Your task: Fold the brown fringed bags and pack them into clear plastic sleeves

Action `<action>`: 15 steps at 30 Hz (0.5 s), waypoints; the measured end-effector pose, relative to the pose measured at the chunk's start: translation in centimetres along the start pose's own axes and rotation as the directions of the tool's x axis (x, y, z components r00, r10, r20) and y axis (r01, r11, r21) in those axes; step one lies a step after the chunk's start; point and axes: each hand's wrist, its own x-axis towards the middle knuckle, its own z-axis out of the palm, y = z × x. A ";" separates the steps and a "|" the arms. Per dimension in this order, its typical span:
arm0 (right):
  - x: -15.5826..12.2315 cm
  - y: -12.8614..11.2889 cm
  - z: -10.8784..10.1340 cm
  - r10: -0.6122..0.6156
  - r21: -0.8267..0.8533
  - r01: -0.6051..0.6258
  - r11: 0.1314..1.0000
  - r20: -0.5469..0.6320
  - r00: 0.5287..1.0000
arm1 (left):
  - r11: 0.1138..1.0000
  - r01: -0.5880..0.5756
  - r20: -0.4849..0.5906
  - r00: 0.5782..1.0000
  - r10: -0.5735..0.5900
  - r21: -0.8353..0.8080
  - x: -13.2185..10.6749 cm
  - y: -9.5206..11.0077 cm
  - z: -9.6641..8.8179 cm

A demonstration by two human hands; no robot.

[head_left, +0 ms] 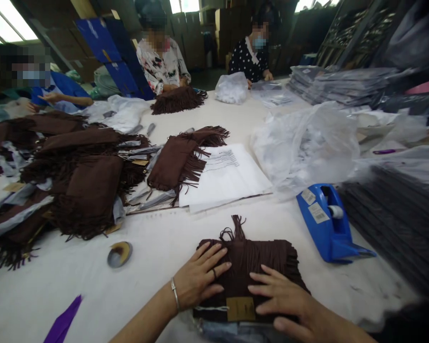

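Observation:
A folded brown fringed garment (252,259) lies on the white table (157,247) right in front of me, with a tan card tag (240,308) at its near edge. My left hand (200,275) rests flat on its left side, fingers spread; a bracelet is on the wrist. My right hand (282,297) lies flat on its right side, fingers stretched out beside the tag. Both hands press on the fabric and hold nothing.
A blue tape dispenser (328,224) stands to the right, a tape roll (119,253) to the left. Piles of brown fringed garments (82,186) lie at left, white printed bags (225,176) and crumpled plastic (307,147) beyond. Three people work at the far side.

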 end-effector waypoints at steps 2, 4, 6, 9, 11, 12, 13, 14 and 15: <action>0.5 -0.4 -1.2 0.041 0.062 -0.031 0.998 -0.158 0.987 | 0.999 0.023 -0.017 1.000 -0.022 0.046 -0.4 0.4 0.4; 2.6 -0.6 -2.9 0.175 0.101 -0.149 0.984 -0.339 0.925 | 0.997 0.053 -0.022 0.998 -0.051 0.057 -0.5 0.9 0.5; 5.8 -0.7 -4.2 0.276 0.091 -0.262 0.961 -0.403 0.872 | 0.995 0.089 -0.022 0.996 -0.088 0.046 -0.6 1.3 0.7; 10.4 -0.8 -3.6 0.230 0.014 -0.233 0.972 -0.242 0.943 | 0.991 0.132 -0.054 0.990 -0.131 0.020 -0.7 2.0 1.0; 12.4 -0.9 -1.9 0.145 0.005 -0.146 0.989 -0.085 0.986 | 0.988 0.152 -0.087 0.985 -0.151 -0.001 -0.7 2.5 1.3; 13.0 -1.1 -1.0 0.103 0.011 -0.102 0.995 -0.022 0.994 | 0.986 0.164 -0.102 0.981 -0.164 -0.014 -0.7 2.7 1.5; 13.6 -1.2 -0.3 0.064 0.019 -0.065 0.998 0.027 0.998 | 0.983 0.180 -0.115 0.976 -0.182 -0.029 -0.7 2.9 1.7; 14.0 -1.2 0.3 0.032 0.027 -0.034 0.999 0.069 0.997 | 0.978 0.203 -0.129 0.970 -0.207 -0.043 -0.7 3.1 1.9; 14.4 -1.3 0.7 0.003 0.031 -0.006 1.000 0.111 0.994 | 0.972 0.228 -0.143 0.962 -0.234 -0.055 -0.6 3.3 2.2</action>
